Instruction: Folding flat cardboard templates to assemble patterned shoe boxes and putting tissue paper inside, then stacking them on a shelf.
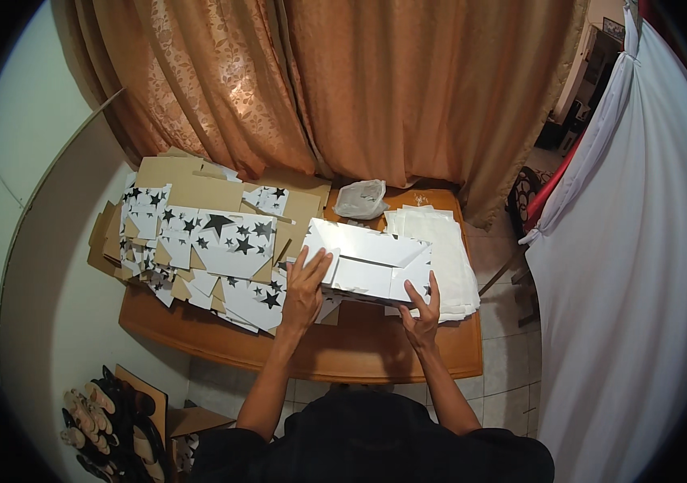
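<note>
A white cardboard box blank [368,262], partly folded, lies tilted over the middle of the wooden table [359,354]. My left hand [305,290] presses flat on its left end, fingers spread. My right hand [422,310] grips its right near corner, where black stars show on the flap. Both hands hold the same piece.
A heap of flat white cardboard pieces with black stars [199,241] covers the table's left. A stack of white sheets [444,258] lies at the right, a crumpled clear plastic bag [359,198] at the back. Orange curtains [319,80] hang behind. Shoes [98,419] sit on the floor at lower left.
</note>
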